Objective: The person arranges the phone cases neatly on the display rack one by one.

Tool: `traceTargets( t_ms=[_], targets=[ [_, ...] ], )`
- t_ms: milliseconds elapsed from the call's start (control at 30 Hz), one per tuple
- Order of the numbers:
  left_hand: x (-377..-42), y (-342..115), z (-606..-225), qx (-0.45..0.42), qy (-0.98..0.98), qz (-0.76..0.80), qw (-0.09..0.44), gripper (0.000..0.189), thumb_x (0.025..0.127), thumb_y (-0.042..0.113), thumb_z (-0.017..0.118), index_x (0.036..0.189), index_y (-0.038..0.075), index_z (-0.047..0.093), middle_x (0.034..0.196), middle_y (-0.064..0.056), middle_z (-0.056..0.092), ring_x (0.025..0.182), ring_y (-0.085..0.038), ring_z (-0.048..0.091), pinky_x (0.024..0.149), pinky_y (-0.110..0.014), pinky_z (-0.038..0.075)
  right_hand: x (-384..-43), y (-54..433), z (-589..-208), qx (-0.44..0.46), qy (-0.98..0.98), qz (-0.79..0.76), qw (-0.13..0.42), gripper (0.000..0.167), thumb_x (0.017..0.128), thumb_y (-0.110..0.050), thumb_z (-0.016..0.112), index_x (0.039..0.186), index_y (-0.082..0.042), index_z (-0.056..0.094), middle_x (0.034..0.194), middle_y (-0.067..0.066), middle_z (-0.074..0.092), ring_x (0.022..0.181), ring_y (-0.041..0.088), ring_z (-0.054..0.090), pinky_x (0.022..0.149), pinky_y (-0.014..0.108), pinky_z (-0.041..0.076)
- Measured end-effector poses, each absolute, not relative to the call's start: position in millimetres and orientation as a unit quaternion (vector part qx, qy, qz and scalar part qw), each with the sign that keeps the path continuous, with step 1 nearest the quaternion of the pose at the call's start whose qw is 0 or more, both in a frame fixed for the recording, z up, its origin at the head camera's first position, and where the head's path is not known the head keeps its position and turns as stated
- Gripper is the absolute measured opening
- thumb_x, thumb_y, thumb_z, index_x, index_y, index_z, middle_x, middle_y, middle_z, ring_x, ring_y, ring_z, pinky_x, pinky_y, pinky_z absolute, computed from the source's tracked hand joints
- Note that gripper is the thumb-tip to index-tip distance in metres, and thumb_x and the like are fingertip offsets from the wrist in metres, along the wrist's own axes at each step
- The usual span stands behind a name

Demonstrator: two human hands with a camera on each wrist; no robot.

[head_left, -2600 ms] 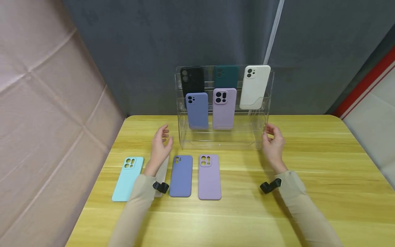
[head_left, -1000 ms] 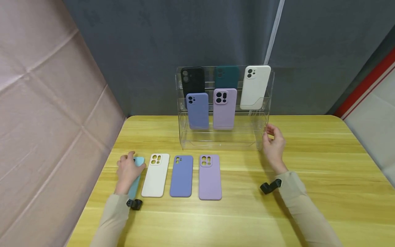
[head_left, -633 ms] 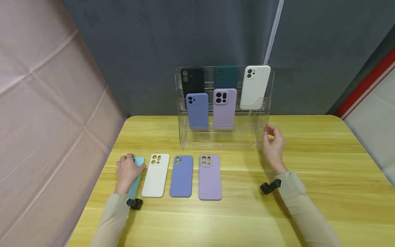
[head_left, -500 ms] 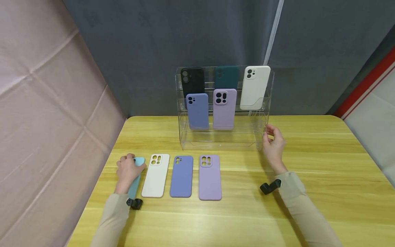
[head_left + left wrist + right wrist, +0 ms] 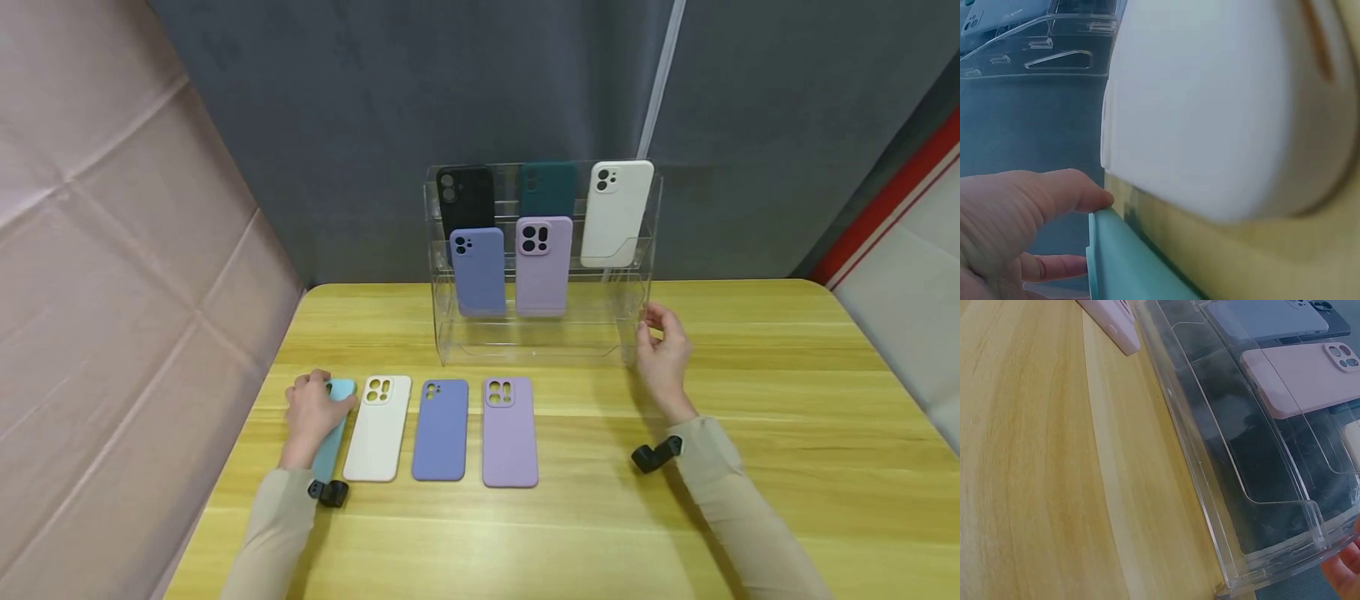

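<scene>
At the left end of a row of phone cases, my left hand (image 5: pixel 311 412) grips a turquoise phone case (image 5: pixel 327 457) by its sides near the camera cutout. In the left wrist view, the thumb presses one edge of the turquoise case (image 5: pixel 1129 262), with fingers at its other side. A white phone case (image 5: pixel 378 437) lies just right of it, then a periwinkle case (image 5: pixel 441 442) and a lilac case (image 5: pixel 510 446). My right hand (image 5: pixel 663 354) holds the right side panel of a clear acrylic display rack (image 5: pixel 532 340), thumb and fingers at its edge.
On the rack's back tier stand a black case (image 5: pixel 467 200), a dark green case (image 5: pixel 547 190) and a white case (image 5: pixel 617 221). Below stand a periwinkle case (image 5: pixel 480 279) and a lilac case (image 5: pixel 543 279). A grey curtain (image 5: pixel 360 142) hangs behind the wooden table (image 5: pixel 585 533).
My left hand has moved from beside the rack down-left to the turquoise case and taken hold of it; the case has just shifted slightly right. My right hand has stayed at the rack.
</scene>
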State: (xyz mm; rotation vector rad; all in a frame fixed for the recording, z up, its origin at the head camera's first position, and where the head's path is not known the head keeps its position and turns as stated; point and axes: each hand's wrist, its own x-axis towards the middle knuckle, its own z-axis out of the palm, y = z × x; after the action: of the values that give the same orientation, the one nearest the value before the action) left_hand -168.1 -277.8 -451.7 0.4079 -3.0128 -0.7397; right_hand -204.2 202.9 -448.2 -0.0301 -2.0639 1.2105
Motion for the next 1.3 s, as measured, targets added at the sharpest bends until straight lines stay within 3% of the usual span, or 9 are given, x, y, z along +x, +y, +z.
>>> traceTargets(
  t_ms=[433, 1033, 1300],
  targets=[
    [-176, -261, -437, 0.097, -0.964, -0.243, 0.047, 0.064, 0.076, 0.024, 0.072, 0.123, -0.011, 0.048, 0.121, -0.036, 0.044, 0.109, -0.051, 0.038, 0.081, -0.060, 0.041, -205, 204, -449, -0.010, -0.810, 0.460, 0.364, 0.025, 0.086, 0.009, 0.054, 0.111, 0.012, 0.058, 0.099, 0.026, 0.062, 0.090, 0.035, 0.061, 0.066, -0.002, 0.036],
    [-184, -214, -423, 0.026, -0.962, -0.265, 0.060, 0.062, 0.071, 0.024, 0.076, 0.119, -0.008, 0.052, 0.120, -0.032, 0.048, 0.109, -0.048, 0.041, 0.082, -0.055, 0.044, -203, 203, -447, -0.020, -0.816, 0.460, 0.348, 0.026, 0.087, 0.008, 0.054, 0.112, 0.010, 0.058, 0.101, 0.026, 0.061, 0.092, 0.034, 0.060, 0.066, -0.003, 0.037],
    [-182, -191, -417, -0.024, -0.948, -0.296, 0.116, 0.058, 0.069, 0.022, 0.077, 0.114, -0.008, 0.055, 0.118, -0.031, 0.051, 0.109, -0.048, 0.044, 0.088, -0.053, 0.041, -203, 202, -447, -0.022, -0.818, 0.459, 0.346, 0.026, 0.087, 0.009, 0.054, 0.112, 0.011, 0.057, 0.101, 0.026, 0.061, 0.093, 0.035, 0.060, 0.066, -0.003, 0.036]
  ],
)
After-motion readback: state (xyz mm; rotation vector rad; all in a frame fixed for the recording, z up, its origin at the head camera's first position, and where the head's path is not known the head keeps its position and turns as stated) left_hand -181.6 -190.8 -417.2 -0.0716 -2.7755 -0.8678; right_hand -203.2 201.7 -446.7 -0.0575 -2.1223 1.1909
